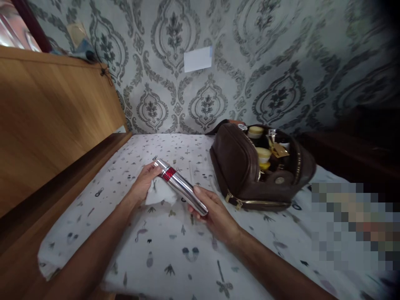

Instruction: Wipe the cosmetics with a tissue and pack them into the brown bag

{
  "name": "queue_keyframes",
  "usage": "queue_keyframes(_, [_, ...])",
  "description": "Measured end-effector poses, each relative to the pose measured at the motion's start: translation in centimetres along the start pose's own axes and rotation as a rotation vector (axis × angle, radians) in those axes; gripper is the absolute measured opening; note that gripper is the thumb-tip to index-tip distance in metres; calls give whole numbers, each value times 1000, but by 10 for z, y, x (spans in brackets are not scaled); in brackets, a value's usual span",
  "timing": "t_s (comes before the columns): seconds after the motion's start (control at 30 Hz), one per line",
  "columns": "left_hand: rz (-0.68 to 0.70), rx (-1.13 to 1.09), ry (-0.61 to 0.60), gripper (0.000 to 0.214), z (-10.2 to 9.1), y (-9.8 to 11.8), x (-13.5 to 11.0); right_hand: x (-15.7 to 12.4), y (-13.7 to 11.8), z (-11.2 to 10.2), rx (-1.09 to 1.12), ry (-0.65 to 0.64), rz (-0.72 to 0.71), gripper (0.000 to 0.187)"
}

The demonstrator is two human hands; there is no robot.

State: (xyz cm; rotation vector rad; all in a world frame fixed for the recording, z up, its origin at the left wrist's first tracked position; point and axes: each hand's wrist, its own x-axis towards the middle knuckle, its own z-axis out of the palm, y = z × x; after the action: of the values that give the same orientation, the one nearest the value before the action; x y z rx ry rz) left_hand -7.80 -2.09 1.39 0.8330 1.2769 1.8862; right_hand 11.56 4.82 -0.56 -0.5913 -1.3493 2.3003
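Note:
A shiny silver cylindrical bottle [185,188] with a red band lies slanted across both my hands, above the bed. My right hand [215,210] is closed around its lower end. At the upper end, the fingers of my left hand [146,180] grip the narrower silver top. A crumpled white tissue or cloth [161,193] hangs under my left hand, below the bottle; whether the fingers also hold it I cannot tell. To the right of my right hand stands an open brown leather bag [233,154] with gold zips and several jars and small containers inside.
White printed fabric [168,258] covers the surface under my hands. A wooden panel [56,104] borders it on the left, and a patterned wall [206,25] with a white card [198,59] rises behind. An area at right is pixelated.

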Motion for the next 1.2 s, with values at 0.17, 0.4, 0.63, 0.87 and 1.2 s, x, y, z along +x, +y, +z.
queue_keyframes(0.17, [-23, -19, 8, 52, -2, -6, 3, 3, 1, -3, 166, -27, 30, 50])
queue_keyframes(0.4, [-151, -420, 442, 35, -1, 3, 9, 5, 7, -6, 87, -27, -82, 51])
queue_keyframes(0.63, [-47, -466, 38, 11, 30, 4, -14, 8, 16, -9, -269, -22, -224, 50])
queue_keyframes(0.87, [61, -171, 133, 38, 36, -6, -22, 1, 12, -5, -488, -18, -258, 53])
queue_keyframes(1.2, [-49, -223, 126, 30, 48, -6, -29, -9, 14, 4, -700, -194, -302, 36])
